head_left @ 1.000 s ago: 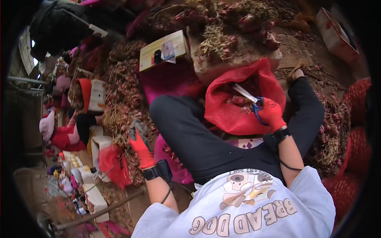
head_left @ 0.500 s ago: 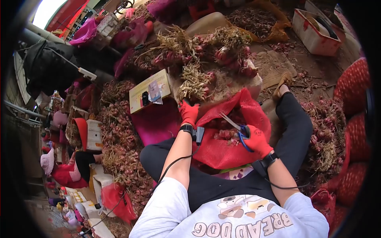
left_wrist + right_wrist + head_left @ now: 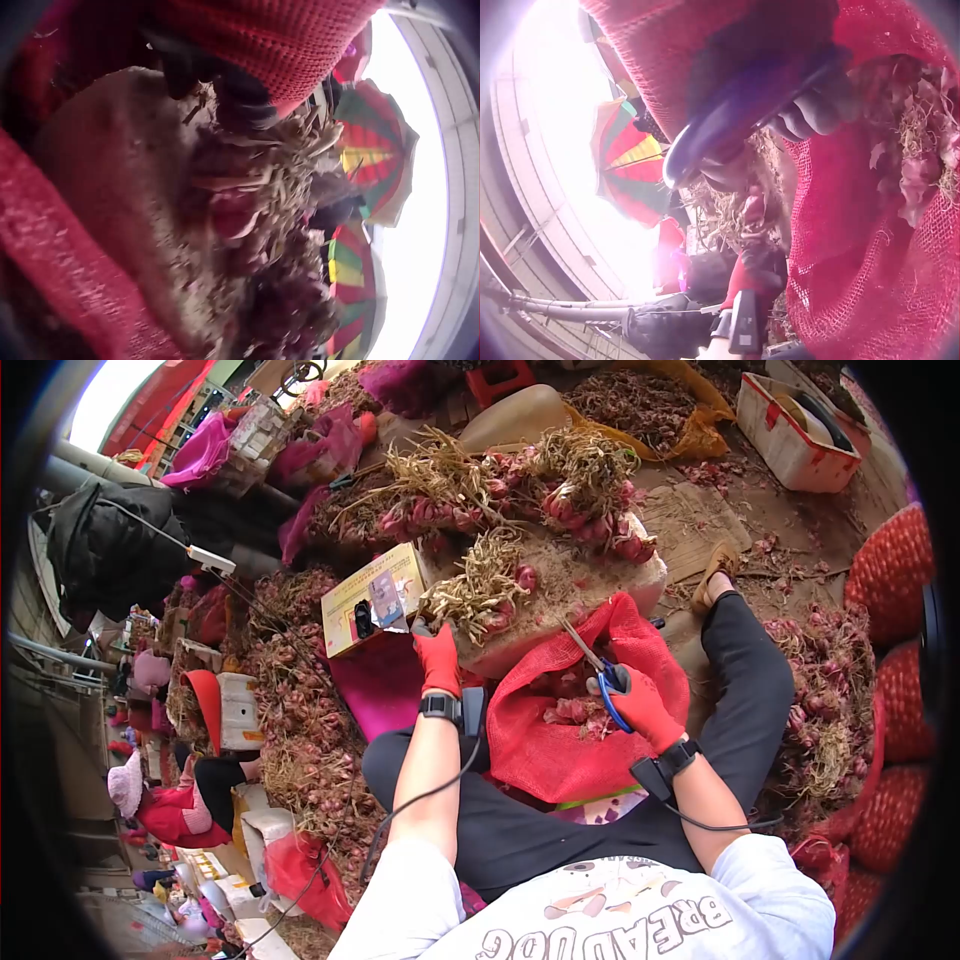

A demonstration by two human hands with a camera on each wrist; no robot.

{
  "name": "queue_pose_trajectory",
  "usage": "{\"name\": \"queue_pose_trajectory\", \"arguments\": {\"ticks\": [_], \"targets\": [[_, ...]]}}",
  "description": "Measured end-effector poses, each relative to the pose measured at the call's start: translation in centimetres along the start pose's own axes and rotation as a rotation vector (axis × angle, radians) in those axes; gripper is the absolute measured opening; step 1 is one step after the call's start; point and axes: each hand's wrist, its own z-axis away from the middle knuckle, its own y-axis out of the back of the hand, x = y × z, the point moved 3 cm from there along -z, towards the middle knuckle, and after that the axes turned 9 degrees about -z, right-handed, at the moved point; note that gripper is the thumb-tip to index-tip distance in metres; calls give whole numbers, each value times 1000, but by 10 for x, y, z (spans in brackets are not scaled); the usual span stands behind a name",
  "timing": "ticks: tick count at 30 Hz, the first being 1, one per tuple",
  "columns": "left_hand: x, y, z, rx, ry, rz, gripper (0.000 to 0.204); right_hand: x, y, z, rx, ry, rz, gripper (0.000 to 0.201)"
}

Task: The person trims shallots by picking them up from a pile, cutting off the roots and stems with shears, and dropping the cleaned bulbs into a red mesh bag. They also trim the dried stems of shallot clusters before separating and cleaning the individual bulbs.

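Note:
My right hand [image 3: 645, 708], in a red glove with dark fingertips, grips scissors [image 3: 590, 653] by their blue handles. Their blades stand apart, pointing up and left over the mouth of a red mesh sack [image 3: 530, 765]. Loose pink-red shallots [image 3: 572, 712] lie inside this sack between my legs. My left hand [image 3: 437, 660], gloved alike, holds the stalk end of a bunch of shallots [image 3: 480, 595] on a dirt-covered block [image 3: 590, 580]. In the left wrist view its dark fingertips [image 3: 247, 101] are curled by the dry stalks [image 3: 300, 150]; the bulbs hang blurred beyond them.
More dried shallot bunches [image 3: 585, 470] lie behind on the block. A yellow box [image 3: 375, 600] with a small dark object on it stands left of my hand. Filled red mesh sacks [image 3: 895, 700] line the right side. Another person [image 3: 180, 800] sits at far left among shallot heaps.
My left hand has come from the left side to the block, then back slightly left with the stalks, turning the bunch. The scissors stay in my right hand; the view has tilted upward.

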Motion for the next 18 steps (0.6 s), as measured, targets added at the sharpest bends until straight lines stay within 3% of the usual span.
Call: {"name": "queue_pose_trajectory", "arguments": {"ticks": [1, 3, 4, 6, 9, 11, 12, 15, 16, 17, 18], "targets": [[17, 4, 12, 169, -141, -65, 62, -2, 4, 2, 12, -7, 40, 40], [88, 5, 42, 259, -382, -363, 66, -5, 10, 3, 5, -31, 61, 39], [149, 11, 67, 180, -474, -603, 69, -5, 12, 4, -1, -48, 72, 38], [193, 0, 94, 23, -639, -977, 72, -7, 15, 5, -8, 2, -5, 38], [216, -41, 88, -224, -838, -1145, 72, -17, 17, 11, -32, 10, -111, 36], [221, -78, 76, -447, -913, -957, 69, -24, 26, 9, -4, 50, -128, 34], [218, -93, 75, -461, -930, -916, 63, -26, 29, 11, 7, 87, -110, 34], [187, -136, 51, -657, -799, -1542, 56, -28, 35, 7, -24, 49, -76, 33], [180, -139, 47, -610, -779, -1553, 32, -27, 37, 7, -6, 55, -102, 33], [161, -147, 34, -538, -797, -1483, 30, -24, 40, 7, 16, 61, -128, 33], [186, -140, 38, -551, -722, -1389, 32, -16, 40, 6, 31, 57, -250, 33]]}}
